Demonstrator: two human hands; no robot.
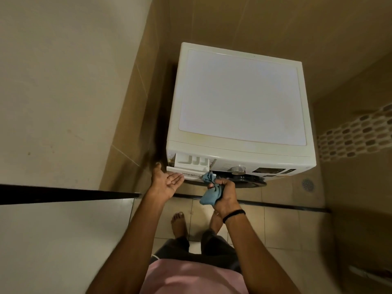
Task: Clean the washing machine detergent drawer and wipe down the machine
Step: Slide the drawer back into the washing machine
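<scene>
While the drawer (192,163) stands part-way out of the washer (241,98), a person's L hand (167,182) lies open, palm up, fingers straight, at the drawer front's left end; whether the fingertips touch it can't be told. The R hand (226,193) is curled tight round a bunched blue cloth (209,195), whose top end meets the drawer front's right end. A black band (234,215) circles the R wrist.

The drawer sits just beyond & btwn both hands, at the washer's top front corner, w/ white compartments showing & brand lettering on its face. The R hand & cloth cover that face's right end & part of the dark round door (252,180). Just beyond the R hand is a silver knob (238,170), w/ a display panel (273,170) further right. The washer's flat white top stretches well beyond both hands.

Left of the L hand, a narrow dark gap parts the washer from a tan tiled wall (135,115). Further left a pale ledge (63,230) w/ a black edge cuts across. Under the hands a black strip (275,203) crosses the beige tiled floor (282,225). Well right of the R hand, a round drain (307,184) is set in the floor & a mosaic band (356,132) runs along the right wall. Nearer than the hands: a bare foot (178,221), dark trousers (214,245) & a pink shirt (191,276). The light is dim & warm.
</scene>
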